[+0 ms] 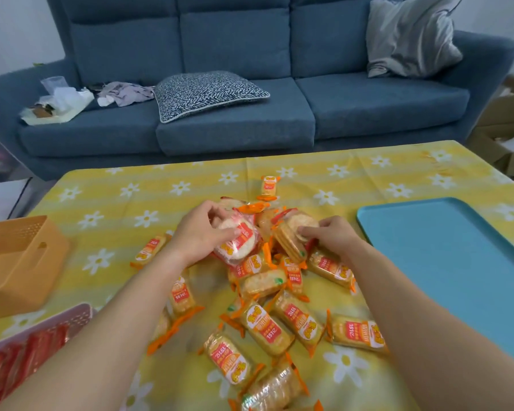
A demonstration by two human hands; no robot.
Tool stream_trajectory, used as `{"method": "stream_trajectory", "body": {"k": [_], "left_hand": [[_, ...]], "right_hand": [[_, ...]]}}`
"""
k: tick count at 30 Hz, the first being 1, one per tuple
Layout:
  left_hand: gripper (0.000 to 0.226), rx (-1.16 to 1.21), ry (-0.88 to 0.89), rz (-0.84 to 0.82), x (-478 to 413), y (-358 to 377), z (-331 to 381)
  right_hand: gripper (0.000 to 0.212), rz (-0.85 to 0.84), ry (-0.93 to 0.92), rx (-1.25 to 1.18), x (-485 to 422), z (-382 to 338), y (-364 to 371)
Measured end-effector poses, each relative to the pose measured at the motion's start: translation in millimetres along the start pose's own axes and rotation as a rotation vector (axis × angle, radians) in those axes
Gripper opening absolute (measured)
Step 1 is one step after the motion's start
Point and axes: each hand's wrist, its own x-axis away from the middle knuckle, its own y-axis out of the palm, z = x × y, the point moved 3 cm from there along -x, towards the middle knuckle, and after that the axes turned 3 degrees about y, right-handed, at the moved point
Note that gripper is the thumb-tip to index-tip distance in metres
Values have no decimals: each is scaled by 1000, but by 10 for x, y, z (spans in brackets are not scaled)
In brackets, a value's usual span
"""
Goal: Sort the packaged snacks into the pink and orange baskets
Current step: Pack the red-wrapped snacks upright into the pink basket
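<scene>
Pink basket (57,317), near-left of the snack pile (267,324), holds red packs. Orange basket (21,271) sits left of the pile. At the pile's far end, left hand (202,235) grips a round red-labelled pack (239,241) and right hand (331,235) pinches a second pack (290,238). Likely culling reds for pink.

Print shows only on the snack packets, and most of it is too blurred to read.

The long packet (266,329) near the middle has a red panel with white marks that look like "151Z", beside a yellow cartoon badge. The same marks show on the right packet (358,333) beside it. The round packet (236,241) gripped by the left hand (196,232) has a red panel with white lettering and a yellow badge, neither legible. The far packet (269,185), lying alone, bears a small red panel that cannot be read. The stacked packet (291,235) pinched by the right hand (333,235) shows no legible print.
</scene>
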Motion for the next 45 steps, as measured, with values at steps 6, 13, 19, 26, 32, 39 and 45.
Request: {"method": "stream_trajectory", "body": {"k": [6, 13, 19, 26, 32, 39, 45], "left_hand": [[58, 783, -386, 296, -148, -386, -271], [49, 836, -523, 217, -679, -193, -301], [51, 344, -480, -64, -779, 65, -275], [31, 193, -259, 36, -710, 20, -56], [50, 813, -305, 312, -471, -412, -120], [37, 1035, -464, 244, 232, -692, -257], [26, 1053, -488, 198, 803, -826, -218]], "right_hand": [[50, 164, -7, -416, 38, -86, -167], [19, 41, 19, -135, 117, -132, 18], [26, -156, -28, -64, 137, -220, 100], [31, -369, 44, -339, 171, -195, 174], [37, -324, 51, -428, 245, -247, 122], [49, -77, -101, -629, 502, -397, -42], [28, -97, -135, -822, 1046, -550, 57]]}}
